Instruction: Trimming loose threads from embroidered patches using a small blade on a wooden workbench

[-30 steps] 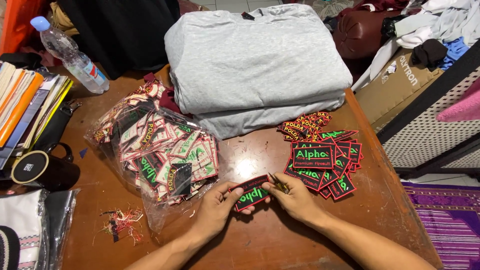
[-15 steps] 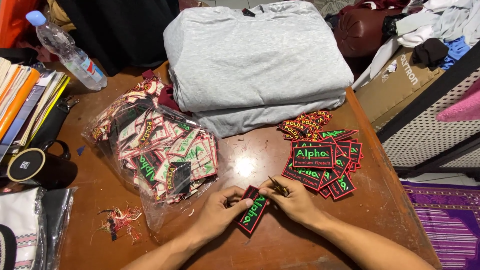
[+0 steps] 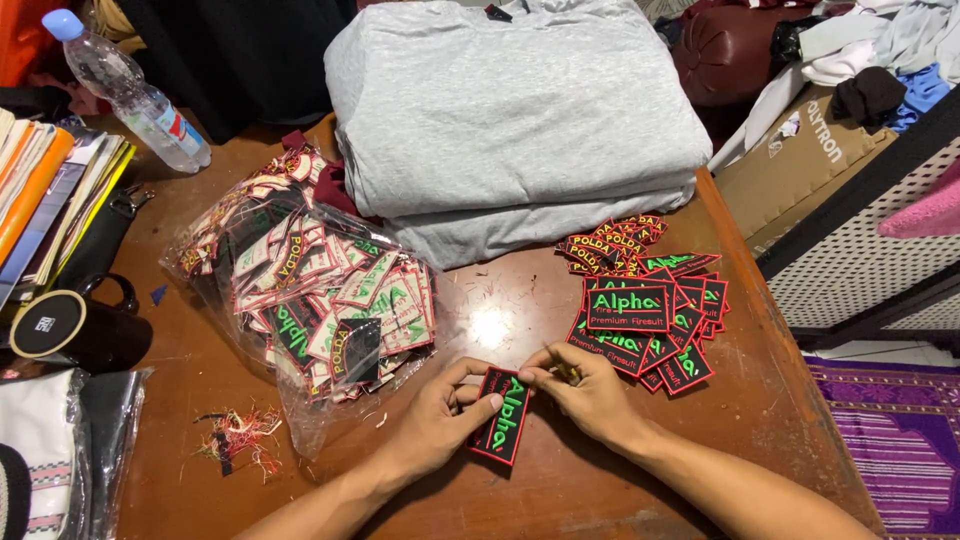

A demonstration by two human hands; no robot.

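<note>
A black embroidered patch point(image 3: 503, 418) with green lettering and a red border lies near the front of the brown wooden table point(image 3: 480, 310), turned almost upright. My left hand point(image 3: 440, 415) pinches its left edge with thumb and fingers. My right hand point(image 3: 585, 390) touches the patch's top end and holds a small thin tool, too small to identify. Just beyond my right hand lies a pile of similar patches point(image 3: 650, 315), with smaller red and yellow patches point(image 3: 615, 243) behind it.
A clear plastic bag of patches point(image 3: 310, 290) lies at left, loose thread scraps point(image 3: 235, 435) in front of it. Folded grey shirts point(image 3: 510, 110) fill the back. A water bottle point(image 3: 130, 90), books point(image 3: 45, 195) and a black mug point(image 3: 70, 330) sit far left. A cardboard box point(image 3: 800, 165) stands right.
The patch has been turned from lying nearly flat across to standing almost upright between my hands. Both hands have shifted slightly toward me with it.
</note>
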